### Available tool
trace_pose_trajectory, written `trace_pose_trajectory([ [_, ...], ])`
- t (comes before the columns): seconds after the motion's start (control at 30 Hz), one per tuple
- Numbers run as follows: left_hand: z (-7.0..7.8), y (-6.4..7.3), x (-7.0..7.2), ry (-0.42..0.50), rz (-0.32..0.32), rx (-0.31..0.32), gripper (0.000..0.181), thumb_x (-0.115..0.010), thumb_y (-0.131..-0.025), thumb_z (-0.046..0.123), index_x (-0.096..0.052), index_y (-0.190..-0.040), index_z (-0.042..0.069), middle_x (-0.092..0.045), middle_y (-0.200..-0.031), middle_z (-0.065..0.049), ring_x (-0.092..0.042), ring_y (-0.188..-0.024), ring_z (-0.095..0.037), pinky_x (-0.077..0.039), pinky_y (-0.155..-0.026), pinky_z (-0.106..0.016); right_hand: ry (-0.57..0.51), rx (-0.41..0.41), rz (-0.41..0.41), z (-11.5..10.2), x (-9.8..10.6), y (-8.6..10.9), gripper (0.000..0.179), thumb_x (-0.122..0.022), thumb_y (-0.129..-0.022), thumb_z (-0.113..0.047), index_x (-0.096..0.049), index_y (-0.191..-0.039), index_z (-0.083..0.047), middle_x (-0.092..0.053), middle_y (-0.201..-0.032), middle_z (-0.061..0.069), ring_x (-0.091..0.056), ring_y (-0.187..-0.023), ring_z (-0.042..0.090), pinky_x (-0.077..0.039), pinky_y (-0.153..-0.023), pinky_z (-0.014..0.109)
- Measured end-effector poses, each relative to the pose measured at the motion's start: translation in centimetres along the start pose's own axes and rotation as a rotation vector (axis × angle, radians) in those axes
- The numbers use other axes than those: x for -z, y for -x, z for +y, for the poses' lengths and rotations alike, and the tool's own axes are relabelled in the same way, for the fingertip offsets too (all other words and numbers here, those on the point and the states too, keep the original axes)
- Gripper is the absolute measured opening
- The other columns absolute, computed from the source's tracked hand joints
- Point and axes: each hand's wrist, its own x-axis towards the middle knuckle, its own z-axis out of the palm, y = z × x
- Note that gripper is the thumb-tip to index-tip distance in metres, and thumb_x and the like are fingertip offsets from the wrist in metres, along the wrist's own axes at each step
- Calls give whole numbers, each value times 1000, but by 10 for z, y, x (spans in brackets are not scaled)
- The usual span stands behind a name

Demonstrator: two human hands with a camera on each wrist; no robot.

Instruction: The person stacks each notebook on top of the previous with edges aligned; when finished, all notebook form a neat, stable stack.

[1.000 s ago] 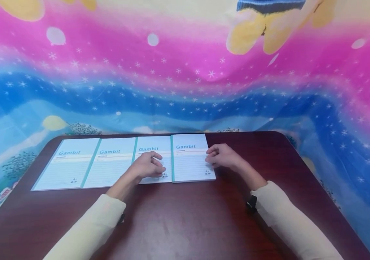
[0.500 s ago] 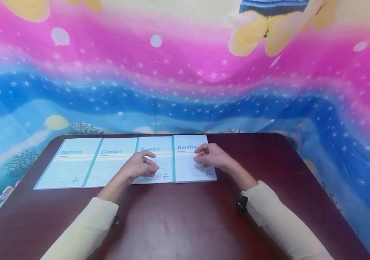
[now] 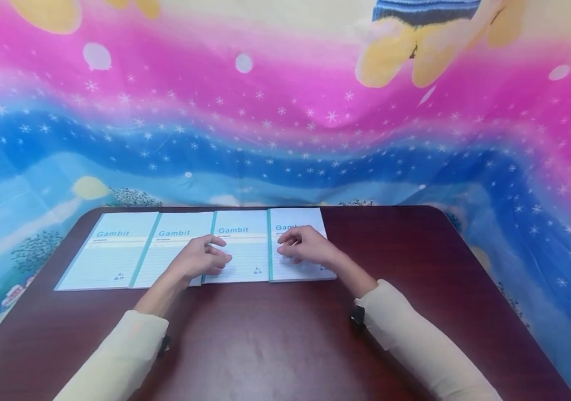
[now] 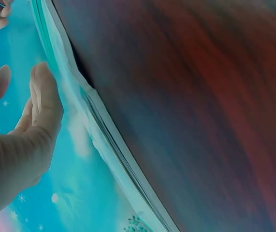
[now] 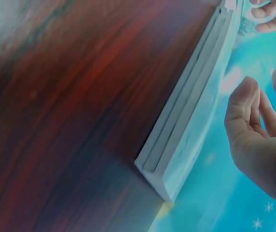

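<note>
Several white notebooks with green spines and "Gambit" on their covers lie in a row along the table's far side. My left hand (image 3: 197, 259) hovers over the border between the second notebook (image 3: 152, 262) and the third notebook (image 3: 245, 256), fingers loosely bent. Above the rightmost notebook (image 3: 285, 270) is my right hand (image 3: 307, 245), also loosely bent, partly hiding its title. Neither hand holds anything. The leftmost notebook (image 3: 99, 262) is fully visible. In the right wrist view, the notebook edges (image 5: 186, 116) look thick and layered, below the hand and apart from it.
The dark red-brown table (image 3: 265, 345) extends in front of the row and to its right. A colourful curtain (image 3: 285, 128) with snowflakes hangs behind the table and along its sides. Each cream sleeve shows a dark band near the wrist.
Both hands have moved left: the left from the third notebook towards the second, the right from the rightmost notebook's right edge to over its cover. The notebooks keep their places.
</note>
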Motion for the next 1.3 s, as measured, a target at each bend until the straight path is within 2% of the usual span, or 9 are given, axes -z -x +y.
trace_pose_trajectory([
  [0.17,-5,2,7,-115,7,-14,51,-73,-94,20,-56,-137,-2,-67,-115,-19,-70,-89,-27,-59,-80,-40,71,50,-19,-3,-9,-3,29,-72,-96,-17,-70,-118,1,-68,-97,6,-63,-86,20,-59,-69,33],
  [0.4,-10,3,13,-279,38,-81,52,-75,-92,20,-60,-135,-4,-69,-105,-17,-65,-87,-25,-56,-76,-39,293,162,-22,-2,-23,-9,21,-72,-96,-19,-76,-111,-5,-70,-91,-2,-61,-83,14,-52,-72,29],
  [0.5,-13,2,14,-377,55,-125,51,-75,-91,20,-62,-134,-4,-69,-97,-13,-62,-84,-24,-52,-76,-40,368,149,-18,-4,-30,-10,22,-74,-95,-21,-77,-112,-7,-68,-84,-5,-58,-78,13,-48,-69,28],
  [0.63,-18,1,15,-473,54,-167,52,-76,-91,22,-63,-135,-2,-66,-86,-9,-56,-74,-20,-49,-68,-36,458,125,-13,-6,-36,-11,31,-75,-95,-26,-75,-120,-7,-64,-76,-7,-54,-70,13,-44,-65,27],
  [0.73,-21,0,16,-508,49,-167,56,-77,-91,26,-61,-138,0,-62,-78,-8,-53,-68,-19,-46,-63,-34,515,121,-13,-7,-40,-11,37,-74,-95,-31,-73,-124,-8,-70,-81,-2,-56,-71,13,-45,-65,27],
  [0.83,-24,0,17,-549,54,-158,60,-78,-90,31,-60,-140,2,-67,-86,-14,-57,-73,-21,-50,-68,-38,580,122,-11,-8,-42,-11,41,-74,-94,-35,-73,-126,-9,-76,-102,4,-62,-82,14,-49,-73,28],
  [0.9,-25,1,17,-587,54,-152,63,-79,-89,34,-60,-141,4,-70,-105,-21,-64,-87,-27,-54,-78,-45,629,122,-9,-8,-44,-11,43,-74,-94,-38,-73,-126,-10,-74,-116,5,-64,-93,15,-52,-80,30],
  [1.03,-27,3,18,-651,49,-143,65,-80,-88,38,-60,-141,7,-56,-139,-28,-59,-119,-39,-51,-93,-56,719,118,-19,-8,-47,-12,45,-74,-94,-41,-73,-128,-12,-72,-122,5,-66,-98,16,-54,-85,33],
  [1.3,-26,7,19,-691,41,-130,64,-80,-88,38,-60,-142,10,-51,-144,-28,-57,-122,-41,-51,-86,-55,804,131,-27,-9,-52,-12,42,-73,-94,-40,-73,-128,-14,-73,-119,3,-62,-87,12,-52,-77,29],
])
